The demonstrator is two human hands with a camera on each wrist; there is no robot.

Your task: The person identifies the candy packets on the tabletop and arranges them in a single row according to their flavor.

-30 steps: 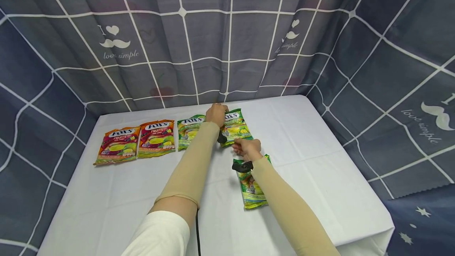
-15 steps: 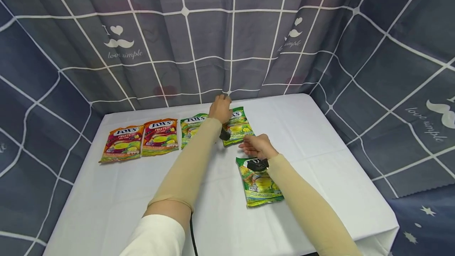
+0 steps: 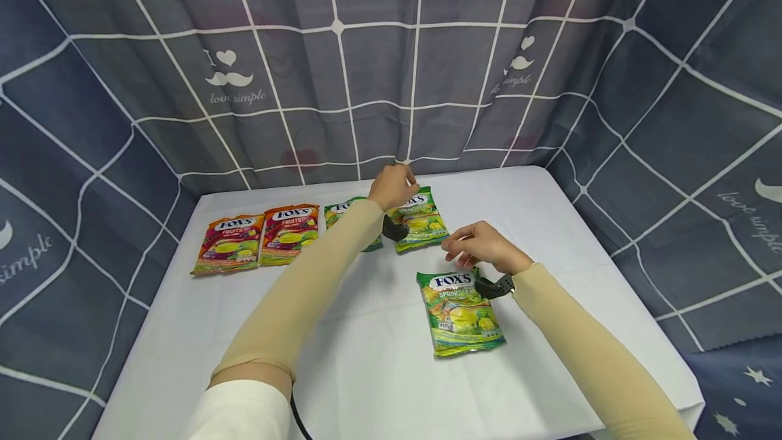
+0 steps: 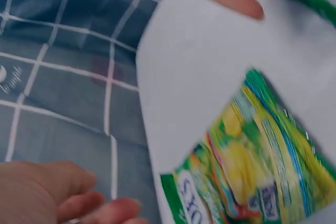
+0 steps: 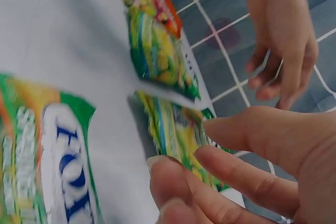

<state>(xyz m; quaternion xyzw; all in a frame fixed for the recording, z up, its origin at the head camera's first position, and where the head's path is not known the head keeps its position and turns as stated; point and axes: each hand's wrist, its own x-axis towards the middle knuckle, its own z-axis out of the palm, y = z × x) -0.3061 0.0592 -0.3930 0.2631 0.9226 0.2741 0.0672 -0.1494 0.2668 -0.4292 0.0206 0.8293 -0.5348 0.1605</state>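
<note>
My left hand [image 3: 393, 187] hovers at the upper left corner of a green Fox's Spring Tea candy bag [image 3: 421, 219] at the back of the table. Its fingers are loosely bent and hold nothing; in the left wrist view a gap lies between that hand [image 4: 58, 192] and the bag [image 4: 247, 166]. My right hand [image 3: 485, 246] is above the table, right of that bag's lower corner, its relaxed fingers apart with nothing between them. Below it, nearer me, lies a second green candy bag [image 3: 464, 318]. A third green bag [image 3: 338, 211] is partly hidden by my left forearm.
Two red and orange Fox's Fruits candy bags [image 3: 231, 244] lie side by side at the back left. They continue the back row on the white tablecloth [image 3: 379, 372]. A dark checked curtain [image 3: 293, 87] stands close behind the table and along both sides.
My right hand has drawn away to the right from the back green bag, uncovering the nearer bag. My left hand has come off the back bag's corner. The head view has shifted left.
</note>
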